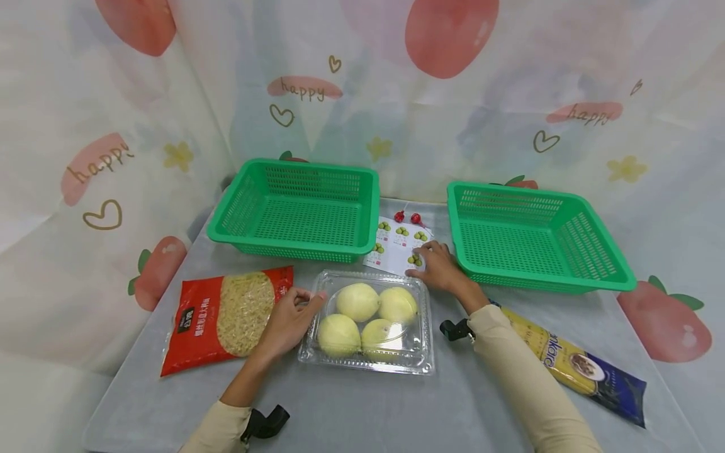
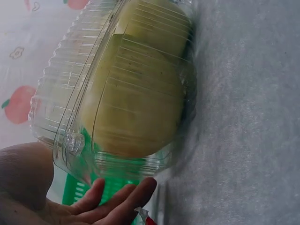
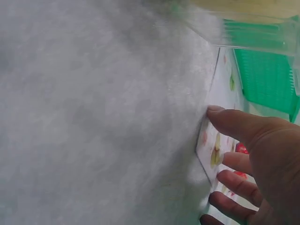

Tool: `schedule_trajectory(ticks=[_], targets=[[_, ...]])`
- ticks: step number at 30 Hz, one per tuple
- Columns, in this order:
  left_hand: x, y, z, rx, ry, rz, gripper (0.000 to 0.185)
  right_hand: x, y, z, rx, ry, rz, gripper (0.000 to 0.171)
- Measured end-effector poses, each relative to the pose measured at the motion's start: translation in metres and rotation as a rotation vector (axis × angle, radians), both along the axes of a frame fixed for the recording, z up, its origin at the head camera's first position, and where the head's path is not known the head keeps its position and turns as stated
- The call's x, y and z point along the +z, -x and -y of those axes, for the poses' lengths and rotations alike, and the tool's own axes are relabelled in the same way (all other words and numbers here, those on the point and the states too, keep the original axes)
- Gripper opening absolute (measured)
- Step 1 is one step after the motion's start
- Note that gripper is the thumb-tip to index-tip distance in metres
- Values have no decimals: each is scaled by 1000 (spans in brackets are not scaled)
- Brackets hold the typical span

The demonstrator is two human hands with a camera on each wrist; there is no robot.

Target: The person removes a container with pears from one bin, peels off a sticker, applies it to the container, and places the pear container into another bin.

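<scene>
A clear plastic clamshell box [image 1: 423, 362] sits on the table with several round pale yellow-green fruits [image 1: 358, 302] inside. Its lid appears closed. My left hand [image 1: 289, 322] is at the box's left side, thumb by the upper left corner; the left wrist view shows fairly straight fingers [image 2: 124, 201] beside the end wall. Behind the box lies a white sheet [image 1: 391, 251] printed with small fruit pictures, like stickers. My right hand [image 1: 440, 267] reaches over the sheet's right side, fingers spread and thumb [image 3: 229, 119] at its near edge, without a visible grip.
Two green plastic baskets stand at the back, one left [image 1: 294, 253] and one right [image 1: 544, 283]. Left of the box lies a red pasta bag [image 1: 246, 314]. A yellow and blue packet [image 1: 583, 368] lies beside my right forearm. Two small red objects [image 1: 416, 218] sit behind the sheet.
</scene>
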State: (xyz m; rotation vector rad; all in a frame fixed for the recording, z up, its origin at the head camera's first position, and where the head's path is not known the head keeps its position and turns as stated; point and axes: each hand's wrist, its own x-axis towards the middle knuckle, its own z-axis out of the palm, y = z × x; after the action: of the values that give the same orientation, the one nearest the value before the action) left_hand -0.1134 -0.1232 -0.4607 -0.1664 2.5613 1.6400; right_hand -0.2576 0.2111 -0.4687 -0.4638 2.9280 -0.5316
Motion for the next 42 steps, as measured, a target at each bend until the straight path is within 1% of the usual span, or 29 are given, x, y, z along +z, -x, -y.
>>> schedule_trajectory(ticks=[3, 5, 8, 11, 13, 14, 15, 16, 19, 22, 25, 27, 31, 35, 42], targets=[[1, 0, 0, -8, -6, -5, 61, 2, 0, 0, -24, 29, 21, 63], [2, -1, 0, -25, 0, -4, 64, 3, 1, 0, -23, 46, 15, 60], [5, -3, 0, -69, 24, 8, 68, 1, 4, -2, 8, 69, -36, 48], [9, -5, 0, -123, 35, 19, 70, -1, 9, -4, 38, 93, -99, 33], [13, -7, 0, -145, 18, 16, 70, -2, 12, -5, 49, 108, -128, 24], [15, -7, 0, -151, 0, 5, 69, -2, 13, -4, 47, 114, -128, 21], [16, -8, 0, -151, -20, -13, 68, -1, 14, -4, 45, 115, -128, 19], [18, -8, 1, -151, -45, -51, 65, -1, 15, -4, 41, 113, -125, 17], [23, -7, 0, -165, -131, -190, 56, 0, 16, -2, 14, 114, -106, 11], [26, -7, -3, -207, -199, -327, 51, 1, 17, -1, 1, 118, -107, 7], [28, -8, -4, -252, -236, -377, 51, 3, 17, 1, -3, 123, -103, 8], [28, -9, -4, -273, -244, -381, 52, 5, 16, 2, -10, 123, -90, 10], [25, -9, -5, -292, -247, -352, 54, 8, 12, 4, -28, 112, -58, 11], [22, -9, -6, -285, -251, -336, 55, 12, 7, 8, -31, 96, -48, 10], [15, -11, -5, -269, -258, -342, 56, 21, 1, 14, -20, 68, -45, 14]])
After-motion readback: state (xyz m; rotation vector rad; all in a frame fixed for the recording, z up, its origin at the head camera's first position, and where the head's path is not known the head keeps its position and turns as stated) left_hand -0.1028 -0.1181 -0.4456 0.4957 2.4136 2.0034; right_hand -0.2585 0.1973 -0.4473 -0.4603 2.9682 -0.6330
